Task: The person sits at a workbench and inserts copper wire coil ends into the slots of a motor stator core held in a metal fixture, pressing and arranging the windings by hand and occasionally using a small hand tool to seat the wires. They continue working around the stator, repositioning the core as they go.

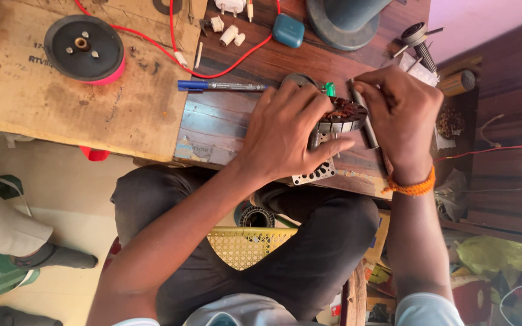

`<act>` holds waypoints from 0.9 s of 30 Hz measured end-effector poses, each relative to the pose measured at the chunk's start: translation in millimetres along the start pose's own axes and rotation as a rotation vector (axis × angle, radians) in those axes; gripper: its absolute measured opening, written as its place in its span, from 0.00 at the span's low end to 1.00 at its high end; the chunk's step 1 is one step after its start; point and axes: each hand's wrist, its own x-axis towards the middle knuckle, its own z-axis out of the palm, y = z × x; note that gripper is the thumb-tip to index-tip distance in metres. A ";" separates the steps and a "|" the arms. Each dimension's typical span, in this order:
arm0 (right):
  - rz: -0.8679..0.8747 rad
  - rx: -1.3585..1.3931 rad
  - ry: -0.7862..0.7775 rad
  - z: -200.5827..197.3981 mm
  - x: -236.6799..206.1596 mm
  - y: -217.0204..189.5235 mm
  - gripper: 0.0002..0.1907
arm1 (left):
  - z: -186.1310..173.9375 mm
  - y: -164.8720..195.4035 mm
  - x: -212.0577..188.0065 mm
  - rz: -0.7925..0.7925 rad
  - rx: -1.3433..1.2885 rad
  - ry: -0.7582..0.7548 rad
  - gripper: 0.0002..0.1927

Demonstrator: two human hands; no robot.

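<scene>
While my left hand (285, 136) clamps the round motor core (340, 116), my right hand (401, 111) pinches a metal rod (365, 124) against it

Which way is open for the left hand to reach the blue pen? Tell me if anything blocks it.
Probably yes: the left hand rests on the motor stator, and the blue pen lies just beyond it on bare table, nothing between. It would have to release the stator.

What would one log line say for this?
left hand: steadies motor core | right hand: holds metal rod against core | blue pen: on table
</scene>
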 end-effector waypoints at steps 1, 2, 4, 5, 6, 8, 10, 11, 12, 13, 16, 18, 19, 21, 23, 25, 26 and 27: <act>-0.039 0.012 0.008 3.1 4.4 2.5 0.03 | 1.8 -0.4 6.5 -0.109 -0.037 -0.049 0.25; -0.075 0.023 0.010 6.2 7.5 4.7 0.04 | 6.5 -2.3 15.2 -0.223 -0.078 -0.098 0.25; -0.114 0.023 0.007 7.7 6.7 6.5 0.05 | 15.1 -8.6 26.6 -0.378 -0.182 -0.171 0.24; -0.119 0.016 0.010 7.8 6.7 7.7 0.04 | 19.0 -13.7 30.8 -0.413 -0.239 -0.193 0.22; -0.123 0.011 0.017 8.6 6.7 8.5 0.04 | 22.3 -18.5 33.4 -0.444 -0.292 -0.218 0.21; -0.054 -0.039 0.020 9.4 6.4 8.4 0.05 | 27.6 -25.3 35.4 -0.422 -0.334 -0.210 0.17; 0.019 -0.064 0.034 9.8 6.0 4.7 0.07 | 29.2 -31.6 36.8 -0.420 -0.388 -0.245 0.16; 0.053 -0.065 0.048 9.4 5.2 0.8 0.07 | 28.2 -35.1 37.8 -0.428 -0.419 -0.282 0.14; 0.084 -0.065 0.061 8.4 5.2 -3.8 0.08 | 26.3 -38.7 38.8 -0.436 -0.448 -0.316 0.13; 0.110 -0.044 0.055 5.8 4.6 -9.7 0.08 | 23.4 -42.6 39.8 -0.399 -0.540 -0.356 0.11; 0.217 0.028 0.006 -6.5 -2.3 -32.4 0.07 | 11.3 -52.8 39.2 -0.284 -0.686 -0.442 0.08; 0.321 0.085 -0.055 -14.1 -10.2 -48.5 0.05 | 5.7 -55.8 39.3 -0.193 -0.616 -0.456 0.08; 0.295 0.034 -0.086 -15.1 -12.5 -54.4 0.05 | 4.0 -55.9 39.5 -0.202 -0.588 -0.470 0.09; 0.242 -0.066 -0.145 -15.3 -17.2 -63.1 0.07 | 1.6 -55.0 40.4 -0.219 -0.530 -0.497 0.12; 0.248 -0.071 -0.134 -14.3 -24.7 -70.8 0.08 | 0.4 -54.0 42.0 -0.175 -0.452 -0.457 0.10; 0.229 -0.068 -0.105 -12.7 -29.6 -73.2 0.08 | -0.6 -54.3 43.2 -0.177 -0.421 -0.454 0.10; 0.213 -0.063 -0.077 -11.2 -31.2 -73.1 0.08 | -0.6 -54.8 43.7 -0.197 -0.433 -0.477 0.09; 0.197 -0.059 -0.047 -9.8 -33.1 -72.9 0.08 | -0.7 -55.9 44.1 -0.214 -0.444 -0.500 0.09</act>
